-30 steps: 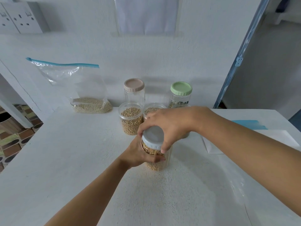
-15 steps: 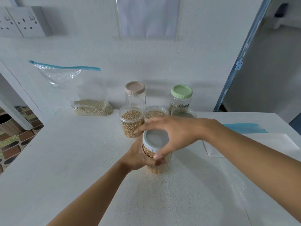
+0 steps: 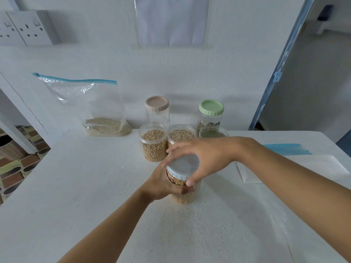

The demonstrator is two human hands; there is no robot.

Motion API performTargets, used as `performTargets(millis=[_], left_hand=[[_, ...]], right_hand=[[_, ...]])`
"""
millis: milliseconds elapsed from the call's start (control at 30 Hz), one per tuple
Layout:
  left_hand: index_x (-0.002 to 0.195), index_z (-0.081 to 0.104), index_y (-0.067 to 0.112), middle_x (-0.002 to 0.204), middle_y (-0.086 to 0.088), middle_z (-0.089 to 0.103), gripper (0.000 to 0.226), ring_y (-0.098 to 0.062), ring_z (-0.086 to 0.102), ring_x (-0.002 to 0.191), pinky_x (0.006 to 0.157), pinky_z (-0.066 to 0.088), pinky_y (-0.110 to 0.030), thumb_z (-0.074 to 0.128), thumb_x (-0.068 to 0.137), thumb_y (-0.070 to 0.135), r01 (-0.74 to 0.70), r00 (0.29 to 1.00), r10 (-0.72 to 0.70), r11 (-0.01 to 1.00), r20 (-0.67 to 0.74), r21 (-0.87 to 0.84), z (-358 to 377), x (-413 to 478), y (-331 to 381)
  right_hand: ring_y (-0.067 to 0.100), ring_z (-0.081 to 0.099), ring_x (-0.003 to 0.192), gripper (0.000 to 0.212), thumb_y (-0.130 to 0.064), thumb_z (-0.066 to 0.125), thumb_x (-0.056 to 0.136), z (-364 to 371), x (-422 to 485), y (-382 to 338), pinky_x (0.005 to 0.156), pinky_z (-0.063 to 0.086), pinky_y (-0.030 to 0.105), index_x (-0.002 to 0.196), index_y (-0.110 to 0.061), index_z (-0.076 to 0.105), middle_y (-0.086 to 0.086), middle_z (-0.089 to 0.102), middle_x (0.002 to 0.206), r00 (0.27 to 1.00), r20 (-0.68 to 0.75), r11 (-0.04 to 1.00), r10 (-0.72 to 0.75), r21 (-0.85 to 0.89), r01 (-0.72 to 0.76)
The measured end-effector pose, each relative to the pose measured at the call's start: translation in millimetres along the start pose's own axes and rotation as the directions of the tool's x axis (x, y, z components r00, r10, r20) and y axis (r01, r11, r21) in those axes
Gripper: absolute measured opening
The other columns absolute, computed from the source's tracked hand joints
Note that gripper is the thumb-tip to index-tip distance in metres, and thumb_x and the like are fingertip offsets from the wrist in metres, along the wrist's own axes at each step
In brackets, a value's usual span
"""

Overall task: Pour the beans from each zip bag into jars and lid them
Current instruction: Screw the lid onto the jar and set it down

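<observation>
- Centrally, a clear plastic jar of yellow beans (image 3: 182, 197) stood on the white table (image 3: 76, 186).
- Left hand (image 3: 165, 185) gripped its body from 9 o'clock.
- Right hand (image 3: 207, 158) curled round its pale grey screw lid (image 3: 183, 166).

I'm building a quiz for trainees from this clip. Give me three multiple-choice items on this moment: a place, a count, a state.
1. Where is the zip bag with beans? A. Leaning on the wall, back left. B. Flat at the table's front. C. Inside a jar.
2. How many jars have no lid? A. One. B. Three. C. Five.
3. How is the held jar? A. Tipped over. B. Open. C. Upright, grey lid on.
Key: 1 A, it leans on the wall; 2 B, three open jars stand in a row; 3 C, the right hand grips the lid, the left hand the jar.
</observation>
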State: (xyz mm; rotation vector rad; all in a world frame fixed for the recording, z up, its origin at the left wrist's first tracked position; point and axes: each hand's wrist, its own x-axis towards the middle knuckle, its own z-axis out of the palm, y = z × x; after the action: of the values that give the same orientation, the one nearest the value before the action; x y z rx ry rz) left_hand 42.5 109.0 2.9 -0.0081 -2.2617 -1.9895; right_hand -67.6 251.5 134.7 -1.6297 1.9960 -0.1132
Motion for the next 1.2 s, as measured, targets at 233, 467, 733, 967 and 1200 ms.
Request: performTargets(millis=[233, 467, 733, 967, 1200], left_hand=[[0.131, 0.057, 0.017, 0.123, -0.006, 0.07, 0.079, -0.025, 0.067, 0.117, 0.096, 0.054, -0.03, 0.081, 0.067, -0.021, -0.025, 0.999, 0.025, 0.999, 0.02, -0.024, -2, 1, -3], [0.126, 0.053, 0.019, 0.113, 0.016, 0.07, 0.077, -0.006, 0.066, 0.11, 0.092, 0.052, -0.021, 0.08, 0.067, -0.023, -0.037, 0.999, 0.036, 0.999, 0.024, 0.015, -1, -1, 0], [0.127, 0.051, 0.004, 0.101, 0.004, 0.072, 0.074, -0.013, 0.07, 0.095, 0.079, 0.054, -0.023, 0.079, 0.066, -0.027, -0.089, 0.996, 0.089, 0.996, 0.031, 0.025, 2, -2, -1], [0.122, 0.061, 0.037, 0.111, 0.002, 0.071, 0.077, -0.019, 0.068, 0.108, 0.084, 0.056, -0.028, 0.086, 0.069, -0.013, -0.02, 0.998, 0.021, 1.0, 0.053, -0.013, -2, -4, 10], [0.11, 0.063, 0.009, 0.096, 0.001, 0.072, 0.062, -0.013, 0.071, 0.089, 0.075, 0.057, -0.026, 0.081, 0.063, -0.026, -0.094, 0.995, 0.096, 0.993, -0.024, 0.074, 5, -6, 2]], right_hand=[[0.015, 0.05, 0.06, 0.079, -0.091, 0.021, 0.083, 28, 12, -9, 0.065, 0.049, 0.038, 0.08, -0.016, 0.046, -0.001, 0.052, 0.07, 0.793, -0.581, 0.858, 0.183, -0.3, -0.417], [0.012, 0.04, 0.119, 0.066, -0.08, 0.052, 0.085, 23, 13, 11, 0.1, 0.042, 0.037, 0.144, -0.054, 0.037, -0.016, 0.042, 0.132, 0.98, -0.197, 0.975, -0.002, -0.217, -0.042], [0.03, 0.057, 0.102, 0.055, -0.069, 0.037, 0.09, 64, 27, -1, 0.068, 0.051, 0.04, 0.135, -0.037, 0.047, 0.011, 0.052, 0.12, 0.816, -0.573, 0.87, -0.069, -0.436, -0.233], [0.017, 0.045, 0.111, 0.05, -0.059, 0.055, 0.093, 62, 28, 18, 0.096, 0.044, 0.033, 0.13, -0.028, 0.062, -0.002, 0.051, 0.116, 0.838, -0.495, 0.949, -0.23, -0.303, 0.081], [0.017, 0.043, 0.104, 0.042, -0.053, 0.053, 0.09, 69, 35, 12, 0.087, 0.048, 0.037, 0.115, -0.021, 0.065, 0.002, 0.051, 0.106, 0.76, -0.6, 0.939, -0.25, -0.342, 0.039]])
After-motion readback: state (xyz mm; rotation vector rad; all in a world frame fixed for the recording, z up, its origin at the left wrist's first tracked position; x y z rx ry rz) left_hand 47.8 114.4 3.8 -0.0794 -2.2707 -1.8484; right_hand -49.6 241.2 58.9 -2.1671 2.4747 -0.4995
